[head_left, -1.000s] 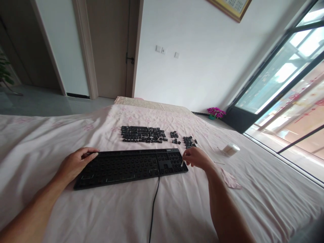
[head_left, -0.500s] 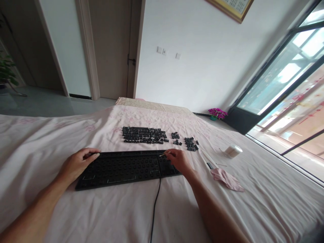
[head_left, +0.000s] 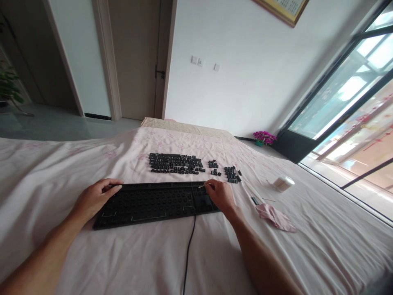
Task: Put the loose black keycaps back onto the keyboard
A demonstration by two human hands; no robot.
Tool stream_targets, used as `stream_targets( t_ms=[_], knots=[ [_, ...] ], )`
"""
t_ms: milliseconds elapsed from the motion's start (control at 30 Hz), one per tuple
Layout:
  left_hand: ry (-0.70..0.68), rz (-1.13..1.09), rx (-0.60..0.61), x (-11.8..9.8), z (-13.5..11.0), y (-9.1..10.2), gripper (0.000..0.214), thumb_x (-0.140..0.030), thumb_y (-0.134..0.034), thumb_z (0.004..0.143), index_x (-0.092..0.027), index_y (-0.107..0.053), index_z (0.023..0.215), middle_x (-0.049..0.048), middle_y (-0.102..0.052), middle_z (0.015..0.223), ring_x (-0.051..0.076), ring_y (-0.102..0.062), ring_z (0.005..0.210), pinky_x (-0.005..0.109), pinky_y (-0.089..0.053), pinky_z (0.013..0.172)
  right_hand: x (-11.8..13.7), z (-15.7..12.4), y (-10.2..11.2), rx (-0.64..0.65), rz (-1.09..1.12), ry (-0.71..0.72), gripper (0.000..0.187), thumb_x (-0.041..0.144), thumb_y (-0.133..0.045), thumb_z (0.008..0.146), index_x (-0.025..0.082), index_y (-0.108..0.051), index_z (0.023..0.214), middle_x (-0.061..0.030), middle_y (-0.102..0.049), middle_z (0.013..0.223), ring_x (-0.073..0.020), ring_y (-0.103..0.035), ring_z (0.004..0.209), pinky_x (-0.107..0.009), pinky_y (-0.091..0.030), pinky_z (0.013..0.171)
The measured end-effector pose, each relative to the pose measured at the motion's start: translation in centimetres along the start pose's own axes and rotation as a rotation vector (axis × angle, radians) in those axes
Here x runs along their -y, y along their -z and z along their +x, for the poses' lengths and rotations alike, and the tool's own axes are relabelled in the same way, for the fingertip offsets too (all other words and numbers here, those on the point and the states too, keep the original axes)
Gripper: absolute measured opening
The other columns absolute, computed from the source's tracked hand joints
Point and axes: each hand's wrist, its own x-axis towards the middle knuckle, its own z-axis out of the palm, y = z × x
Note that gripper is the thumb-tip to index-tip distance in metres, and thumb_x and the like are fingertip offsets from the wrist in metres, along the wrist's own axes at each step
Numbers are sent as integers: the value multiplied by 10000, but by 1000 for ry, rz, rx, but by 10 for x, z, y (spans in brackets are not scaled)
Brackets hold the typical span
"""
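Keyboard (head_left: pixel 153 201) sits mid-frame on the bed (head_left: pixel 215 262), its cable (head_left: pixel 188 254) running down to the bottom edge. Keycaps (head_left: pixel 175 163) lie just above it. Left hand (head_left: pixel 95 198) lies on its left end, right hand (head_left: pixel 220 196) with a swab (head_left: pixel 202 186) on its right. Further right lies a cloth (head_left: pixel 276 216), with a tub (head_left: pixel 281 183) above it.

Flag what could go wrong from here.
1. The thin white cotton swab, pinched in the grip of the right hand, could bend or shed fibres among the switches of the black stripped keyboard.
2. The loose black keycaps lie on the soft pale pink bedsheet; a nudge could scatter them.
3. The left hand only rests on the keyboard's end, so it may slide.
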Motion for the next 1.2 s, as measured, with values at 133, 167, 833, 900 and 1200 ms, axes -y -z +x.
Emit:
stream_targets(
  t_ms=[133,167,833,900,1200],
  knots=[
    [1,-13,37,5,2,-1,459,-586,-569,777,-251,-690,1067,13,-721,868,201,-656,770,258,-499,675,5,-3,-2,47,103,45,243,310,-515,867,234,-742,825,-1,-714,691,-168,-649,677,-230,-388,597],
    [4,-13,36,5,3,-1,462,-587,-569,775,-252,-689,1068,14,-720,870,202,-656,768,259,-500,674,6,-3,-2,58,107,60,245,312,-514,868,233,-740,817,0,-712,690,-167,-650,677,-230,-387,599],
    [-11,-50,43,5,3,-1,461,-582,-576,767,-251,-696,1064,12,-732,890,207,-673,786,257,-511,670,-1,0,10,148,101,-18,238,310,-522,832,225,-739,780,3,-690,620,-146,-598,571,-231,-319,534],
    [-7,-44,47,6,3,-2,459,-587,-573,772,-253,-690,1065,14,-727,889,205,-670,786,256,-506,669,1,-1,8,186,146,0,231,295,-517,823,225,-732,775,13,-682,608,-139,-591,565,-224,-319,531],
    [-18,-41,38,5,3,-1,478,-593,-568,765,-243,-690,1067,23,-720,882,207,-660,784,267,-512,689,4,0,20,128,-148,32,242,250,-513,800,212,-751,784,-30,-696,668,-150,-600,624,-241,-303,565]
  ],
)
